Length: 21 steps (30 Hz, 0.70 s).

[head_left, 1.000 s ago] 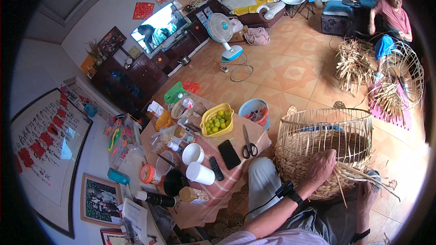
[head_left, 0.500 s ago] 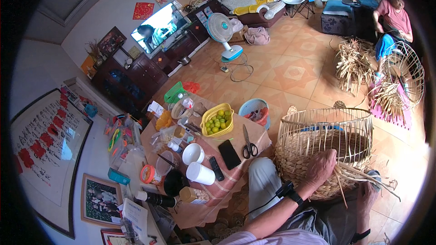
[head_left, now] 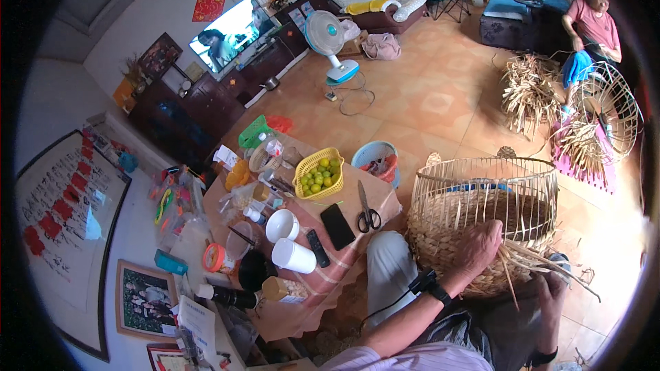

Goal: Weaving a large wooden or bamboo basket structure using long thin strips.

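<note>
A half-woven basket of dried plant strands stands in front of me, its bare upright ribs rising above the woven lower wall to a hoop. My left hand is closed at the top edge of the weave on the near side, gripping strands there. Loose ends of dried strands stick out to the right from beside it. Below those ends, my right hand has its fingers bent together against the strands; its exact grip is partly hidden. Both hands are close to the basket's near right side.
On the table to my left are scissors, a phone, a yellow basket of green fruit, a white jar and several containers. A blue bin stands beyond. Another person sits far right near bundled strands.
The whole view has shifted slightly. My right hand has risen a little toward the loose strands, while my left hand keeps its place at the weave. The other person's head has lifted.
</note>
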Each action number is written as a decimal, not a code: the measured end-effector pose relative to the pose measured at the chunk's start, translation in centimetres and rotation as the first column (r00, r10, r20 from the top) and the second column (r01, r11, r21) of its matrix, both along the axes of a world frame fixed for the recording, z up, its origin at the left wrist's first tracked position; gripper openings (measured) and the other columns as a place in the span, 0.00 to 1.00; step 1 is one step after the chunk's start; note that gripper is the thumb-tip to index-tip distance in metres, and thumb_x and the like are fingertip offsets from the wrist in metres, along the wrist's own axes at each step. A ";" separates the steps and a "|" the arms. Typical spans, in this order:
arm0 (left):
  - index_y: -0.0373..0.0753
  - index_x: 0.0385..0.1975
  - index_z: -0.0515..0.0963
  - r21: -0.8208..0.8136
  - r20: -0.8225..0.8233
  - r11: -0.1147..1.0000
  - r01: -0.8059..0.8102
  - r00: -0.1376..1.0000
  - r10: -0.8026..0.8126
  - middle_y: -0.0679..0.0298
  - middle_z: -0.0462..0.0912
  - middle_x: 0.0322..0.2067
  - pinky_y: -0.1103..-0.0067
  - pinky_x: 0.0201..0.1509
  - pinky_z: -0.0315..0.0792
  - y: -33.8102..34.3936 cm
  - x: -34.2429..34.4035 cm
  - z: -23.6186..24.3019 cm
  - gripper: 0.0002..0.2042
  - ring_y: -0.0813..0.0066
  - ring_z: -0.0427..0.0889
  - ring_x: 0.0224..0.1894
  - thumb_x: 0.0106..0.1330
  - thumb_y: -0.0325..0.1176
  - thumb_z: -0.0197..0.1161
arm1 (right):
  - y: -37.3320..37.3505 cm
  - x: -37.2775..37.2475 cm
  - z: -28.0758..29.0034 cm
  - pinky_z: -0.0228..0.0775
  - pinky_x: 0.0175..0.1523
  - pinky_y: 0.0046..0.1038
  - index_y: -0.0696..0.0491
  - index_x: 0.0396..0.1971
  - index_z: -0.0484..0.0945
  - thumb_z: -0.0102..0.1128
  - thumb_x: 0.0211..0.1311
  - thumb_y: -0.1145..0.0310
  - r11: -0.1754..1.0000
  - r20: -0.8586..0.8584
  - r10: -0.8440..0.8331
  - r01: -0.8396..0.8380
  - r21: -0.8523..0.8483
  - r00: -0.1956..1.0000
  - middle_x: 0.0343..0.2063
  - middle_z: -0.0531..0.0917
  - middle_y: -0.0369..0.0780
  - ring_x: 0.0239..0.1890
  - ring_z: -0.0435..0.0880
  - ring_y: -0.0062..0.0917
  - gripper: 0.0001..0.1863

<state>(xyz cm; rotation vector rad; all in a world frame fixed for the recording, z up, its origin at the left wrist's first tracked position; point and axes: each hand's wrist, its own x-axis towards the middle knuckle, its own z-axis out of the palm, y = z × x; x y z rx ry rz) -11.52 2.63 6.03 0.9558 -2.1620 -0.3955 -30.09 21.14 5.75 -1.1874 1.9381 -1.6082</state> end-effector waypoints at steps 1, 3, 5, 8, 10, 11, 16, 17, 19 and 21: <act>0.39 0.42 0.73 0.010 -0.012 1.000 0.008 1.000 -0.008 0.52 0.81 0.31 0.59 0.41 0.76 0.0 0.2 0.2 0.05 0.50 0.83 0.34 0.73 0.32 0.59 | 0.8 -0.1 3.6 0.65 0.31 0.25 0.57 0.26 0.78 0.64 0.68 0.69 0.991 0.186 0.090 -0.107 0.084 0.978 0.22 0.80 0.34 0.24 0.76 0.23 0.10; 0.39 0.42 0.73 0.020 -0.035 0.999 0.028 0.999 -0.027 0.52 0.81 0.31 0.58 0.40 0.76 -0.1 0.1 0.8 0.05 0.49 0.83 0.34 0.73 0.32 0.59 | 3.0 -0.9 6.2 0.54 0.28 0.21 0.54 0.19 0.70 0.64 0.66 0.69 0.967 0.503 0.226 -0.255 -0.010 0.834 0.18 0.71 0.29 0.21 0.68 0.15 0.16; 0.38 0.42 0.72 -0.001 -0.060 0.999 0.054 0.997 -0.054 0.51 0.81 0.31 0.58 0.39 0.75 -0.2 0.2 0.9 0.05 0.49 0.83 0.34 0.73 0.31 0.59 | 5.4 -1.2 6.7 0.63 0.31 0.26 0.53 0.22 0.71 0.63 0.66 0.70 0.955 0.092 0.257 -0.238 -0.175 0.962 0.22 0.75 0.35 0.25 0.73 0.23 0.13; 0.39 0.36 0.69 -0.018 0.013 1.000 -0.006 1.000 0.006 0.55 0.79 0.29 0.61 0.41 0.75 0.0 -0.1 1.0 0.05 0.53 0.81 0.34 0.71 0.29 0.59 | 8.1 -1.5 7.6 0.64 0.33 0.27 0.50 0.24 0.68 0.60 0.69 0.70 0.978 -0.306 0.018 -0.081 -0.193 0.952 0.26 0.74 0.35 0.30 0.74 0.22 0.13; 0.39 0.36 0.69 -0.040 -0.007 0.999 0.010 1.000 -0.010 0.55 0.79 0.28 0.61 0.41 0.74 0.0 -0.6 0.8 0.05 0.53 0.81 0.33 0.71 0.29 0.58 | 10.0 -1.4 8.5 0.64 0.34 0.27 0.50 0.24 0.68 0.60 0.68 0.70 0.992 -0.342 -0.053 0.010 -0.129 0.938 0.26 0.74 0.35 0.30 0.74 0.22 0.13; 0.39 0.36 0.69 -0.063 -0.023 0.998 0.011 1.000 -0.013 0.55 0.79 0.28 0.61 0.41 0.74 0.0 -0.5 0.5 0.05 0.53 0.81 0.33 0.71 0.29 0.58 | 10.4 -1.2 8.5 0.64 0.34 0.27 0.50 0.24 0.68 0.60 0.68 0.70 0.995 -0.338 -0.058 0.025 -0.100 0.939 0.26 0.74 0.35 0.30 0.74 0.22 0.13; 0.39 0.36 0.68 -0.038 -0.003 0.999 0.009 1.000 -0.009 0.55 0.77 0.26 0.61 0.40 0.75 -0.1 -0.3 0.1 0.06 0.53 0.81 0.32 0.72 0.30 0.58 | 11.0 -1.4 8.8 0.65 0.34 0.27 0.50 0.24 0.68 0.61 0.68 0.70 0.998 -0.343 -0.054 0.057 -0.001 0.938 0.26 0.74 0.35 0.30 0.75 0.23 0.13; 0.39 0.36 0.68 -0.064 0.027 0.998 -0.010 1.000 0.012 0.55 0.77 0.26 0.61 0.40 0.75 0.0 -0.4 0.2 0.06 0.53 0.81 0.32 0.72 0.30 0.58 | 10.9 -1.3 8.7 0.65 0.34 0.27 0.50 0.24 0.68 0.61 0.68 0.70 0.998 -0.344 -0.057 0.062 0.006 0.937 0.26 0.74 0.35 0.30 0.75 0.23 0.13; 0.39 0.36 0.68 -0.059 0.020 0.998 -0.004 1.000 0.006 0.55 0.77 0.26 0.62 0.40 0.75 0.2 -0.3 0.6 0.06 0.53 0.81 0.32 0.72 0.30 0.58 | 11.1 -1.6 8.7 0.65 0.34 0.28 0.50 0.24 0.68 0.61 0.68 0.70 0.997 -0.347 -0.053 0.067 0.029 0.936 0.26 0.74 0.35 0.30 0.75 0.23 0.13; 0.39 0.36 0.68 -0.054 0.016 0.999 -0.001 1.000 0.002 0.55 0.77 0.26 0.62 0.40 0.75 0.1 -0.1 0.9 0.06 0.53 0.81 0.32 0.72 0.30 0.58 | 11.0 -1.6 8.5 0.65 0.34 0.28 0.50 0.24 0.68 0.61 0.67 0.70 0.997 -0.350 -0.050 0.069 0.041 0.936 0.26 0.74 0.35 0.30 0.75 0.23 0.13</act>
